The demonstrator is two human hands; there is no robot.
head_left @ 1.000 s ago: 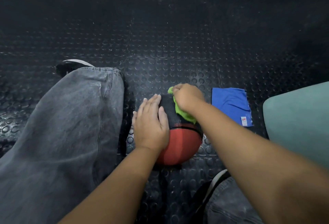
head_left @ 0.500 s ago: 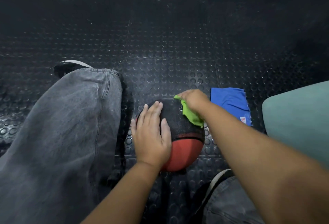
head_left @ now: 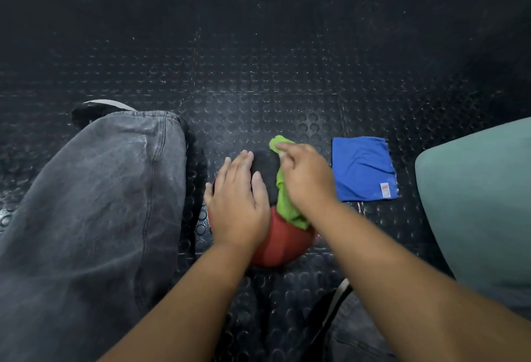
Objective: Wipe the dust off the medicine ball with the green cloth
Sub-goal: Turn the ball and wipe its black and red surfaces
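Observation:
A black and red medicine ball (head_left: pixel 283 242) sits on the studded black rubber floor (head_left: pixel 258 74) between my legs. My left hand (head_left: pixel 237 197) lies flat on the ball's left side, fingers straight, steadying it. My right hand (head_left: pixel 306 177) holds the green cloth (head_left: pixel 287 206) against the top right of the ball; the cloth sticks out beyond my fingertips and trails down under my palm. Most of the ball's black upper half is hidden by both hands.
A folded blue cloth (head_left: pixel 363 169) lies on the floor just right of the ball. My left leg in grey jeans (head_left: pixel 94 203) and a black shoe (head_left: pixel 94 108) fill the left side. A pale green cushion-like object (head_left: pixel 477 197) stands at the right edge.
My right hand has slid the green cloth back from the ball's right side toward its top and far edge. The left hand has stayed on the ball's left side.

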